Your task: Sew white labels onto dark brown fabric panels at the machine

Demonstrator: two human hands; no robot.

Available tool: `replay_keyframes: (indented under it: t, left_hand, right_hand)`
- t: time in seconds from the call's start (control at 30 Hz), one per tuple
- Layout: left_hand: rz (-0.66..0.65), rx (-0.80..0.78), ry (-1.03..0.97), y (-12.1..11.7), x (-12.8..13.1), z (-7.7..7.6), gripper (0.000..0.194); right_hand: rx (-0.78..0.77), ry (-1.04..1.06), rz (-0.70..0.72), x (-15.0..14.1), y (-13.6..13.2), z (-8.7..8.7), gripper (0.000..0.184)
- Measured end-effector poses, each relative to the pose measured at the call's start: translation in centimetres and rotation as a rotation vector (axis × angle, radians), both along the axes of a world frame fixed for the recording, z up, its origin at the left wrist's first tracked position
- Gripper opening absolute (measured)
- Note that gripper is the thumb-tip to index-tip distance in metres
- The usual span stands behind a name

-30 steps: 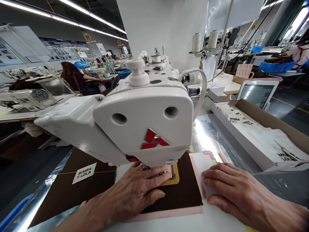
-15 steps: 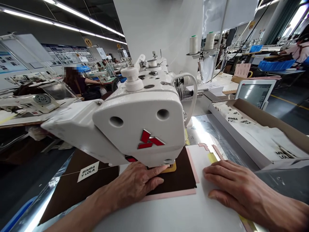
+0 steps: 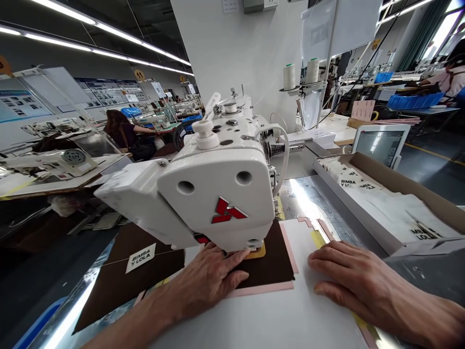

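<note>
My left hand lies palm down at the lower center, its index finger stretched out to the yellow frame and its thumb spread apart. It presses on the brown piece without grasping anything I can see (the other fingertips are hidden beneath the machine). That piece sits on the white board, partly under the machine head, with pink strips along its near and right edges.

My right hand rests at the lower right, flat on the board, fingers together and slightly bent, with nothing visible in its hold.

At the lower left, a second brown piece bears a white label. On the right side of the frame, a box of more labels stands on the worktop, and a tablet is just behind it.
</note>
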State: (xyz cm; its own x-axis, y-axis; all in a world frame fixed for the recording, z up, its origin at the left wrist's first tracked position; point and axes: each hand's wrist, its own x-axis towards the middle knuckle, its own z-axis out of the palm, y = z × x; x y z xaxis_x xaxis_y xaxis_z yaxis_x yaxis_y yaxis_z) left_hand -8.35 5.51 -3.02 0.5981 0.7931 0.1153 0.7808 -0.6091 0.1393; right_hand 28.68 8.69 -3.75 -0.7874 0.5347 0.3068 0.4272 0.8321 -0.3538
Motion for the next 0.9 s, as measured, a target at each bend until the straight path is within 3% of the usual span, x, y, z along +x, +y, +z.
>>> replay_keyframes:
  t: [0.13,0.27,0.47,0.7,0.9]
  left_hand:
    - [0.004,0.017,-0.007,-0.6,-0.4,0.1,0.048]
    - [0.016,0.103,0.033,-2.2,-2.7,0.2,0.057]
    - [0.103,0.162,0.001,-5.1,-6.1,0.2,0.045]
    - [0.083,0.161,-0.091,-7.2,-4.4,-0.4,0.039]
    - [0.09,0.143,-0.02,-6.2,-2.0,-0.8,0.045]
  right_hand:
    - [0.022,0.016,-0.003,0.3,0.1,-0.1,0.027]
    - [0.025,0.008,-0.007,0.5,0.0,-0.2,0.027]
    - [0.079,0.057,-0.036,0.5,-0.4,0.1,0.025]
    - [0.118,0.13,-0.055,1.1,-0.3,1.6,0.023]
    - [0.039,0.067,-0.032,-0.1,-1.2,0.1,0.025]
